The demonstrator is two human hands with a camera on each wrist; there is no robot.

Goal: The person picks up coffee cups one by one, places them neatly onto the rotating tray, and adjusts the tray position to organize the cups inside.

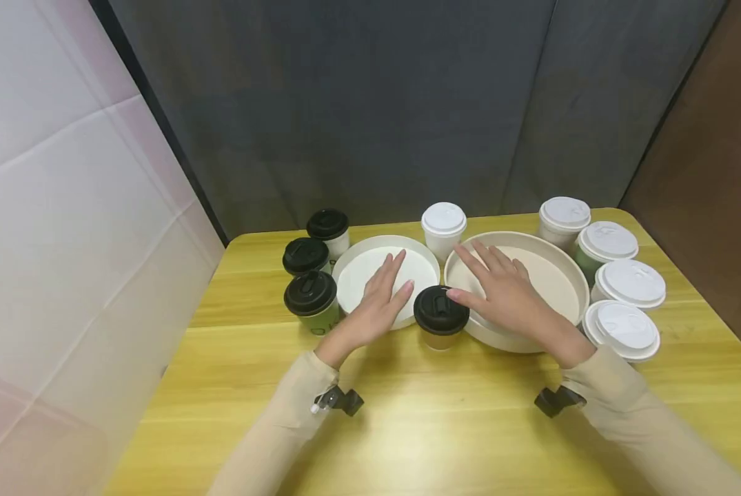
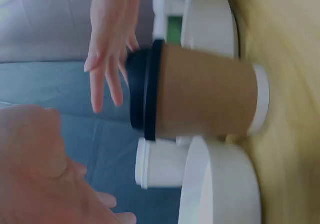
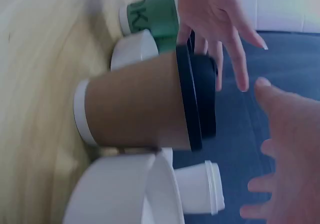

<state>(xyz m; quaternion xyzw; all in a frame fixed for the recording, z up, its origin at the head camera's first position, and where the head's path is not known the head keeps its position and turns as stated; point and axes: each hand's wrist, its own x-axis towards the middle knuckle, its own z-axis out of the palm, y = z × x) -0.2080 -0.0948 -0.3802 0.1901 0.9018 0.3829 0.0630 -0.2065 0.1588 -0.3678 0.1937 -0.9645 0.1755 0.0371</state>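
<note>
My left hand [image 1: 375, 311] hovers over the white round tray [image 1: 387, 242], fingers extended and thumb apart. Above the left part of the larger cream round tray [image 1: 534, 242] is my right hand [image 1: 508, 297], its fingers spread. A brown paper cup [image 2: 207, 91] with a black lid [image 1: 440, 310] stands upright between the two hands, in front of where the trays meet. The right thumb lies close to that lid in the head view; the right wrist view shows a gap between them. Neither hand holds anything.
Several black-lidded cups [image 1: 309, 293] stand left of the white tray. One white-lidded cup [image 1: 443, 219] is behind, between the trays. Several more white-lidded cups [image 1: 629, 284] line the cream tray's right side. A dark curtain [image 1: 358, 110] hangs behind the wooden table [image 1: 407, 427].
</note>
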